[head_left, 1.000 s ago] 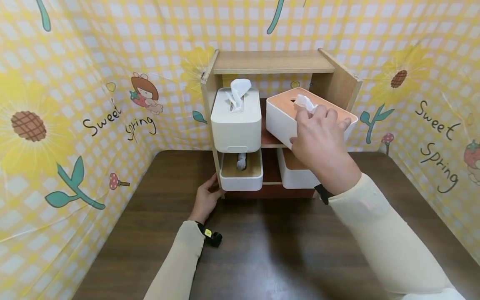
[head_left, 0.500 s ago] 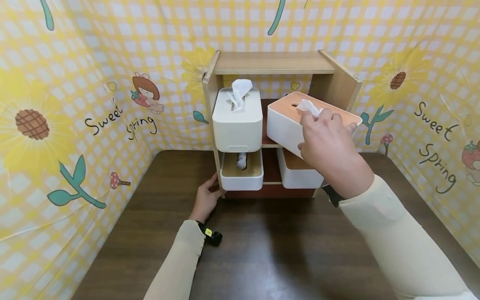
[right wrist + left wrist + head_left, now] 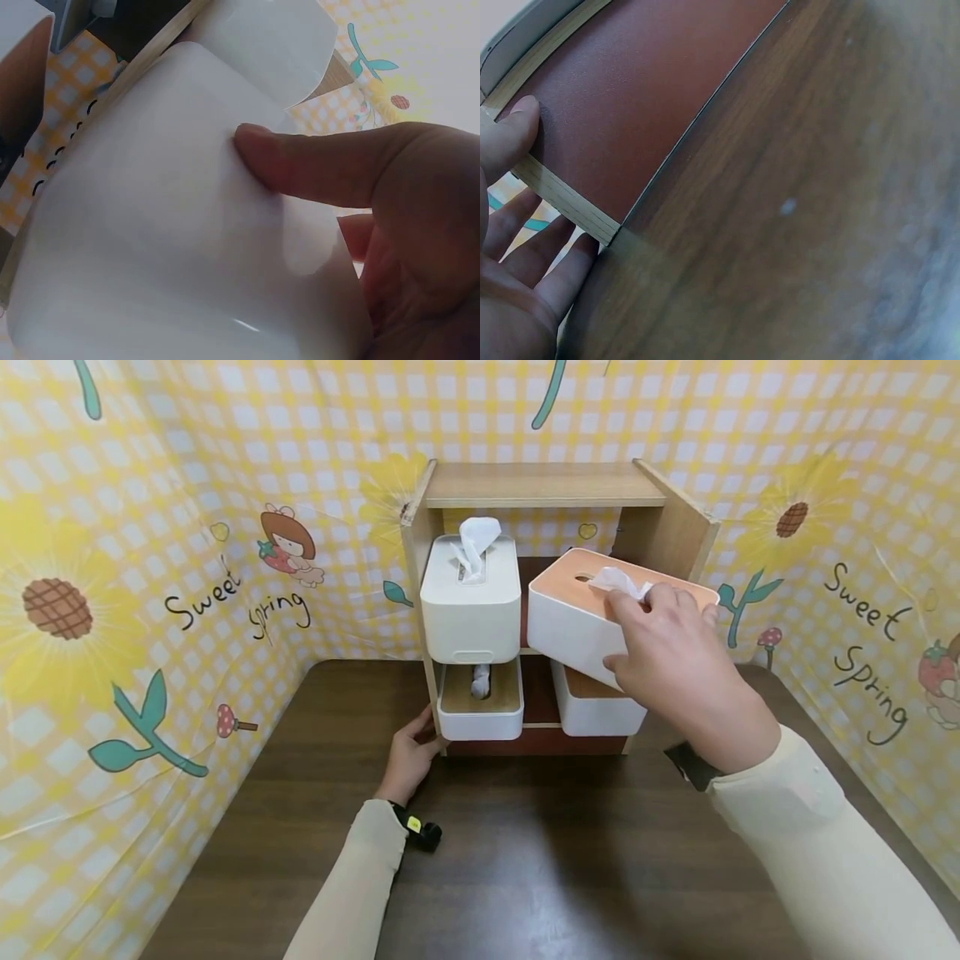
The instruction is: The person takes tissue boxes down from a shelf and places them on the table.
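My right hand (image 3: 693,681) grips a white tissue box (image 3: 573,618) with a peach-coloured lid at its right end. A tissue sticks out of the slot. The box sits tilted and turned at the front of the wooden shelf's (image 3: 543,482) upper right bay. In the right wrist view, the thumb (image 3: 322,165) presses on the box's white wall; the other fingers are mostly hidden behind it. Low down at the shelf's left side panel (image 3: 570,195), my left hand (image 3: 408,764) pinches the panel, thumb on the inner side and fingers on the outer side.
A cream tissue box (image 3: 471,622) stands in the upper left bay. Below are a white box with a wooden lid (image 3: 480,724) at left and another white box (image 3: 600,717) at right. The shelf stands on a dark wood table (image 3: 480,860) before a checked cloth (image 3: 300,443).
The held tissue box has come lower and slightly toward me, with its right end dipping. My right hand has shifted right and down with it. The left hand has stayed in place.
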`<state>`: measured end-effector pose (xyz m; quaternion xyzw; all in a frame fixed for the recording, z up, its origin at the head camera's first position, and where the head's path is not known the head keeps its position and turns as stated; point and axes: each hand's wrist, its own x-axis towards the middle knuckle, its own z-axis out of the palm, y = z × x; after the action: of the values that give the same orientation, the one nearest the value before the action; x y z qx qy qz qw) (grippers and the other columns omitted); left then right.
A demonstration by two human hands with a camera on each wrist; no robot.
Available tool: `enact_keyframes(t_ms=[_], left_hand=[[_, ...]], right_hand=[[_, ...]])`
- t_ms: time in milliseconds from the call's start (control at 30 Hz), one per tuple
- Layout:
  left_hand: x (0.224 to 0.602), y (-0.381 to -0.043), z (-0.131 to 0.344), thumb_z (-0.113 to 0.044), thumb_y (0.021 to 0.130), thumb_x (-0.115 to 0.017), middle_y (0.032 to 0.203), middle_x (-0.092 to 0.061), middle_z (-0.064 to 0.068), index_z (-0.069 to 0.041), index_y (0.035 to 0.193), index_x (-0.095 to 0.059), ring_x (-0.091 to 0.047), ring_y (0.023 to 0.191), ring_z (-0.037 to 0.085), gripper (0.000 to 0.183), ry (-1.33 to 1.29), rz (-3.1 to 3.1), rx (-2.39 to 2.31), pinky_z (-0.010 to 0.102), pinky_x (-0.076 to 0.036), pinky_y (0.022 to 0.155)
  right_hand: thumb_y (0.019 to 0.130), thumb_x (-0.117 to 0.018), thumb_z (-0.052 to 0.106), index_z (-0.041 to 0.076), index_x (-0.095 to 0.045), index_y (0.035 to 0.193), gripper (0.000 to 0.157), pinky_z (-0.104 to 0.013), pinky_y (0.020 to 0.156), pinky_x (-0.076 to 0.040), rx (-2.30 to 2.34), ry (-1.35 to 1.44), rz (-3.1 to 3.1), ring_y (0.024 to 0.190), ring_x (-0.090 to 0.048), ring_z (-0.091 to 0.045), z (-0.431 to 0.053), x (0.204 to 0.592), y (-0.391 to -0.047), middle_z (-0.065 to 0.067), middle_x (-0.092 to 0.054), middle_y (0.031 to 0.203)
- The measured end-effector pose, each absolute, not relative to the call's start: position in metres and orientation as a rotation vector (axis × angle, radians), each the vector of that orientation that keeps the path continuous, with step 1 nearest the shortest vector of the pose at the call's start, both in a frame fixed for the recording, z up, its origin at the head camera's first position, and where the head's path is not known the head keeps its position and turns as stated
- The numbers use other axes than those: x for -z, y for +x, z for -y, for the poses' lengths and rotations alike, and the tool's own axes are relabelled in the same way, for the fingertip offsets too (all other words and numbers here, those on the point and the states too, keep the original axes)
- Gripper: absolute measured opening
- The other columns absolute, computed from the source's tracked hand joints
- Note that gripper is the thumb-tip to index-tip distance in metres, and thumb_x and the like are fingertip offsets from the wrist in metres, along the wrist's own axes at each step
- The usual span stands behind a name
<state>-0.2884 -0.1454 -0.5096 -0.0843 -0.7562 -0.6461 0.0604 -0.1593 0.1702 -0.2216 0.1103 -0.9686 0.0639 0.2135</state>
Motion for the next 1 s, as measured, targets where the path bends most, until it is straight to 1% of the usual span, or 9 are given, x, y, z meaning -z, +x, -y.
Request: enact_keyframes(t_ms=[67,200,300,367,467,633,700,867,1000], left_hand=[[0.509,-0.288,0.146,-0.008,0.087,-0.074,0.136,-0.056,0.007,-0.013,0.145,-0.047,-0.054,0.118,0.023,0.065,-0.249,2.282,1.955,0.027,-0.05,0.085],[0.509,-0.289,0.146,-0.005,0.086,-0.074,0.135,-0.057,0.009,-0.012,0.144,-0.048,-0.055,0.118,0.025,0.064,-0.28,2.244,1.965,0.026,-0.05,0.083],[0.509,-0.288,0.146,-0.004,0.086,-0.074,0.134,-0.057,0.011,-0.01,0.144,-0.048,-0.054,0.118,0.027,0.064,-0.314,2.228,1.969,0.026,-0.05,0.082],[0.51,-0.288,0.146,-0.005,0.086,-0.074,0.135,-0.057,0.01,-0.011,0.144,-0.048,-0.053,0.119,0.027,0.064,-0.313,2.236,1.963,0.026,-0.051,0.081],[0.511,-0.288,0.147,-0.006,0.086,-0.074,0.135,-0.057,0.009,-0.012,0.145,-0.047,-0.052,0.12,0.026,0.065,-0.302,2.25,1.956,0.026,-0.051,0.08],[0.513,-0.29,0.147,-0.006,0.086,-0.074,0.135,-0.056,0.011,-0.013,0.145,-0.046,-0.051,0.121,0.026,0.065,-0.301,2.244,1.975,0.024,-0.05,0.079],[0.504,-0.285,0.146,-0.004,0.087,-0.073,0.136,-0.055,0.014,-0.01,0.145,-0.045,-0.051,0.121,0.028,0.065,-0.311,2.253,1.977,0.022,-0.05,0.079],[0.48,-0.269,0.143,0.0,0.087,-0.071,0.136,-0.054,0.017,-0.004,0.145,-0.044,-0.051,0.121,0.032,0.063,-0.314,2.283,1.969,0.022,-0.05,0.078],[0.48,-0.267,0.143,0.0,0.088,-0.071,0.133,-0.055,0.019,-0.004,0.144,-0.044,-0.052,0.12,0.033,0.063,-0.307,2.281,1.974,0.023,-0.051,0.077]], right_hand=[[0.079,-0.078,0.019,0.013,-0.052,0.123,0.051,-0.065,0.079,-0.028,-0.171,0.331,2.673,0.091,-0.044,-0.038,-0.171,0.222,-0.159,-0.016,-0.045,0.091],[0.076,-0.081,0.017,0.017,-0.052,0.134,0.065,-0.058,0.074,-0.03,-0.158,0.393,2.618,0.084,-0.044,-0.035,-0.174,0.222,-0.158,-0.015,-0.044,0.087],[0.073,-0.083,0.016,0.021,-0.05,0.138,0.072,-0.053,0.069,-0.029,-0.156,0.44,2.578,0.078,-0.043,-0.032,-0.178,0.222,-0.157,-0.013,-0.043,0.084],[0.072,-0.084,0.015,0.021,-0.052,0.135,0.071,-0.05,0.067,-0.028,-0.158,0.469,2.559,0.076,-0.043,-0.031,-0.181,0.223,-0.157,-0.012,-0.043,0.082],[0.07,-0.085,0.015,0.018,-0.054,0.13,0.068,-0.048,0.067,-0.029,-0.151,0.518,2.53,0.075,-0.043,-0.031,-0.185,0.224,-0.157,-0.012,-0.044,0.082],[0.069,-0.086,0.015,0.012,-0.057,0.125,0.064,-0.049,0.071,-0.032,-0.144,0.595,2.501,0.077,-0.046,-0.033,-0.194,0.226,-0.157,-0.014,-0.045,0.085],[0.069,-0.086,0.015,0.011,-0.057,0.126,0.064,-0.049,0.072,-0.033,-0.149,0.627,2.493,0.077,-0.046,-0.033,-0.198,0.227,-0.157,-0.013,-0.045,0.086],[0.068,-0.086,0.014,0.013,-0.057,0.129,0.067,-0.047,0.072,-0.033,-0.152,0.688,2.476,0.077,-0.046,-0.031,-0.203,0.228,-0.156,-0.012,-0.045,0.086],[0.066,-0.087,0.013,0.015,-0.057,0.13,0.071,-0.046,0.074,-0.033,-0.169,0.746,2.439,0.081,-0.047,-0.031,-0.209,0.23,-0.156,-0.01,-0.045,0.086]])
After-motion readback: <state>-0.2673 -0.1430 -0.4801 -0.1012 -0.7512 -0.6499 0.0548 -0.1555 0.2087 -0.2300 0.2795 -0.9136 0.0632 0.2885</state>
